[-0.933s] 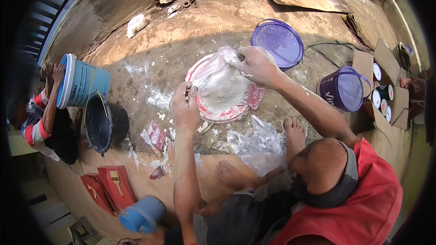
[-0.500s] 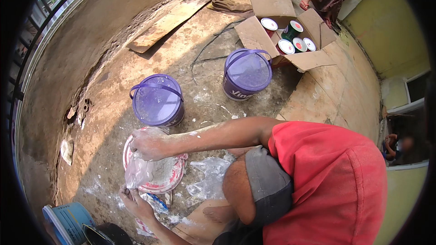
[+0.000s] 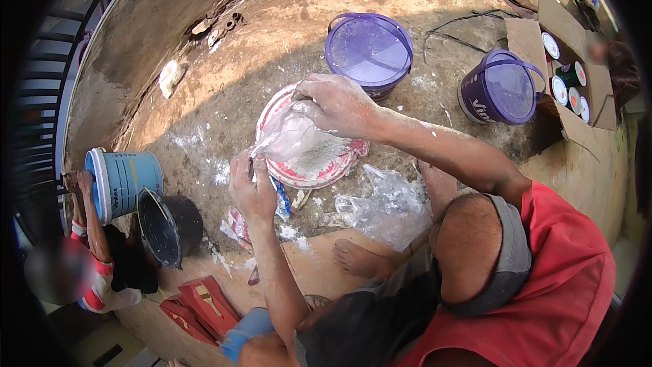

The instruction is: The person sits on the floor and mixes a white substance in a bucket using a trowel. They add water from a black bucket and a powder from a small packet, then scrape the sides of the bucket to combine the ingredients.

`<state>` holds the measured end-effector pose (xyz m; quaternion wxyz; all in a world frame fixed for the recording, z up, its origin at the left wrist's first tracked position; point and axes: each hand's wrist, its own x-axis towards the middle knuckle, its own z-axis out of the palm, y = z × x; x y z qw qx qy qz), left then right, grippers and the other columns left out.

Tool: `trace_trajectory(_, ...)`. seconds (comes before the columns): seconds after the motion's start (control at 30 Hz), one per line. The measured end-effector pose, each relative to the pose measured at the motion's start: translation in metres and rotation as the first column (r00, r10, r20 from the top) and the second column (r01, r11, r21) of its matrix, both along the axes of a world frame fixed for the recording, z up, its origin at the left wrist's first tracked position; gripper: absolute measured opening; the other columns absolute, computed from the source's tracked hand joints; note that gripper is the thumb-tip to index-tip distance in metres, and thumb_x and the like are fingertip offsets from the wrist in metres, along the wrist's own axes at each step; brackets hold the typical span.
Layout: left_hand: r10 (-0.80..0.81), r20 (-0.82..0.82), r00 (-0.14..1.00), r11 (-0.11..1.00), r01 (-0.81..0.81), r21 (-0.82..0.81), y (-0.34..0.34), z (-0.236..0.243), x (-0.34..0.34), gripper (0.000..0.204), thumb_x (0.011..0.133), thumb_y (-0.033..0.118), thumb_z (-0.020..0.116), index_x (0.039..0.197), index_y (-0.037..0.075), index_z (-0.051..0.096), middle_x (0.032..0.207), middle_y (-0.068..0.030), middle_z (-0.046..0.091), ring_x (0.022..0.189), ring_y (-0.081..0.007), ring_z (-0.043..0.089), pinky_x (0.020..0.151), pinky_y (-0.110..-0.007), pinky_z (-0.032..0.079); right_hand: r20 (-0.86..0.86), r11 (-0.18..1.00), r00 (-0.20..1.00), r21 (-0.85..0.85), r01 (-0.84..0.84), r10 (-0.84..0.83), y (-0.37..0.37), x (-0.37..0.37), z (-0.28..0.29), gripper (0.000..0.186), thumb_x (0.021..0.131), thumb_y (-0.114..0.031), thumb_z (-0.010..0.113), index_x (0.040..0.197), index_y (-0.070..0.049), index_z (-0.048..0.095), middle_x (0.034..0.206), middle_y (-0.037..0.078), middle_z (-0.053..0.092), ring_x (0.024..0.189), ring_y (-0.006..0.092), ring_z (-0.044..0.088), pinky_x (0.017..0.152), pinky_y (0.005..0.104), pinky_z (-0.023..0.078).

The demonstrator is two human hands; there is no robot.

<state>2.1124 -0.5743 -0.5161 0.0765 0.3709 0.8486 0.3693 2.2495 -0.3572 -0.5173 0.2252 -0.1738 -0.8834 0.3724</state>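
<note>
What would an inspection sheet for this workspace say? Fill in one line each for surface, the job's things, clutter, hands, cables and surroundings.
Surface: dusty concrete floor with white powder spills.
Job's things: clear plastic bag of white powder over a red-rimmed bucket.
Clutter: crumpled plastic sheet, two purple lidded buckets, red packets.
Hands: left hand and right hand both grip the bag.
Cables: black cable on the floor.
Surroundings: cardboard box of tins, blue bucket, another person.
</note>
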Motion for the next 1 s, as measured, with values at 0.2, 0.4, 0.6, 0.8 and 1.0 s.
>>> trace_trajectory(0.2,0.009,-0.083,0.996,0.997,-0.002,0.083,0.008,-0.003,0.006,0.024,0.102,0.018,0.062,0.114,0.000,0.072,0.112,-0.0186,0.070,0.105,-0.0366,0.069,0.092,-0.043,0.052,-0.017,0.998,0.999,0.037,0.043,-0.043,0.005,0.006,0.007,0.020,0.094,-0.017,0.067,0.104,0.000,0.069,0.095,0.020,0.067,0.093,0.0405,0.066,0.080,0.0493,0.052)
trace_trajectory(0.4,0.065,-0.089,0.994,0.989,-0.052,0.139,0.011,0.014,0.006,0.023,0.101,0.016,0.064,0.116,0.001,0.072,0.114,-0.0175,0.070,0.107,-0.0363,0.069,0.093,-0.042,0.053,0.071,0.993,0.997,0.116,0.021,-0.029,0.000,0.005,0.014,0.022,0.091,-0.013,0.063,0.110,-0.004,0.069,0.108,0.016,0.067,0.096,0.0383,0.069,0.079,0.0495,0.057)
trace_trajectory(0.6,-0.028,-0.032,0.999,0.984,0.033,0.174,0.022,0.014,0.005,0.024,0.100,0.018,0.066,0.116,0.002,0.073,0.115,-0.0182,0.071,0.107,-0.0365,0.069,0.093,-0.043,0.053,0.032,0.968,0.995,0.229,-0.098,0.093,-0.014,0.006,0.035,0.035,0.089,-0.021,0.067,0.122,-0.009,0.065,0.113,0.016,0.066,0.099,0.0355,0.070,0.077,0.0489,0.057)
trace_trajectory(0.8,-0.146,0.049,0.988,0.972,0.134,0.193,0.021,0.006,0.000,0.027,0.098,0.019,0.070,0.118,0.000,0.073,0.117,-0.0196,0.071,0.109,-0.0340,0.070,0.091,-0.041,0.056,0.198,0.926,0.941,0.212,-0.313,0.273,-0.015,0.002,0.031,0.033,0.087,-0.025,0.068,0.115,-0.008,0.069,0.108,0.014,0.070,0.097,0.0354,0.071,0.079,0.0489,0.057)
trace_trajectory(1.0,-0.150,0.231,0.961,0.934,0.062,0.351,0.017,0.014,0.004,0.036,0.099,0.021,0.072,0.127,-0.001,0.070,0.122,-0.0187,0.070,0.119,-0.0284,0.068,0.098,-0.039,0.056,0.095,0.968,0.975,0.133,-0.213,0.202,-0.007,0.004,0.027,0.024,0.088,-0.015,0.064,0.107,-0.003,0.072,0.096,0.020,0.070,0.092,0.0404,0.069,0.079,0.0500,0.056)
